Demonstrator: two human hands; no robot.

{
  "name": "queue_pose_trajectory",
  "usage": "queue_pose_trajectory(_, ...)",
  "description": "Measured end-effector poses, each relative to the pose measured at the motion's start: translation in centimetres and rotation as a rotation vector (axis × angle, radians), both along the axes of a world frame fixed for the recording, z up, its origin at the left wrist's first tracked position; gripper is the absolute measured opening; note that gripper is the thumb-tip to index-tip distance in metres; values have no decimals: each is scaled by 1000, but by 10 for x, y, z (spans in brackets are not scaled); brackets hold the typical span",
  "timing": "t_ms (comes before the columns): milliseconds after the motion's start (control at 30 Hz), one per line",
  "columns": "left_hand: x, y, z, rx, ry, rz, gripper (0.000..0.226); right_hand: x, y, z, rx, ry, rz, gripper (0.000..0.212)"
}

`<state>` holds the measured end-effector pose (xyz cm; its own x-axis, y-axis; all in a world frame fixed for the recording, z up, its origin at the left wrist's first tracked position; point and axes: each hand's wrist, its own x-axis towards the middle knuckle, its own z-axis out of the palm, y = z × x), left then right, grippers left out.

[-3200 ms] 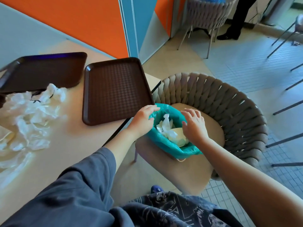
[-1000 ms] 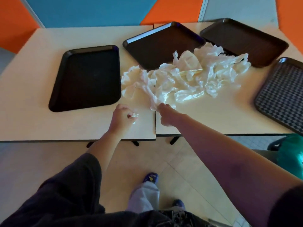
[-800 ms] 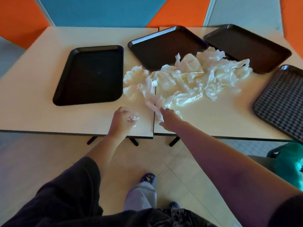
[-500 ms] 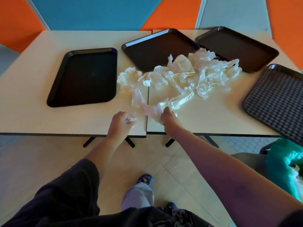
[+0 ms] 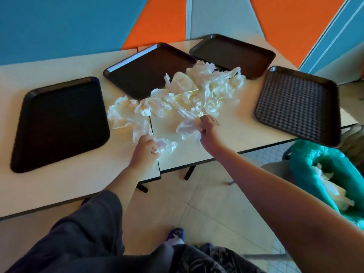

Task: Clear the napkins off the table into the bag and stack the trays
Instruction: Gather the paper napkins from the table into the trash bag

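A heap of crumpled white napkins [image 5: 199, 89] lies in the middle of the pale table [image 5: 59, 186]. My left hand [image 5: 144, 152] is closed on a napkin near the front edge. My right hand [image 5: 208, 131] grips another bunch of napkins at the near side of the heap. Several dark trays lie flat around the heap: one at the left [image 5: 59, 123], two at the back [image 5: 149, 71] [image 5: 234, 54], and a checkered one at the right [image 5: 297, 105]. The teal bag [image 5: 307, 174], with napkins inside, stands at the lower right below the table edge.
The table is two tops pushed together, with a seam [image 5: 154, 146] between my hands. Blue, orange and white wall panels rise behind it. A chair [image 5: 275, 167] holds the bag. Tiled floor and my shoe [image 5: 176, 234] are below.
Earlier both hands were at the bag on the chair. Since then they have come to the table and each has taken hold of napkins; the right hand has drawn its bunch rightward over the last half second.
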<state>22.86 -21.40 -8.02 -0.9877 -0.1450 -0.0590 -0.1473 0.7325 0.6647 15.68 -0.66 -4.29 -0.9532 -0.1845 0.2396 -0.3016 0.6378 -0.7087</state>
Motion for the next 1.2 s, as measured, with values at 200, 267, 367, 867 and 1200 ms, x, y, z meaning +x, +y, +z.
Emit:
queue_pose_trajectory(200,-37,-3,-5,-105,-159,-274,31,6,19,2,26,-17,-148,20)
queue_pose_trajectory(267,-43,0,-12,-152,-167,-343,25,12,29,-2,47,-29,-192,21)
queue_pose_trajectory(367,-48,0,-19,-189,-109,-353,25,23,49,-7,81,-53,-269,27)
queue_pose_trajectory(867,-90,189,45,214,250,-518,7,57,209,-6,97,-11,-704,22)
queue_pose_trajectory(1200,-85,388,47,171,122,-671,17,81,372,-24,52,-172,-915,14)
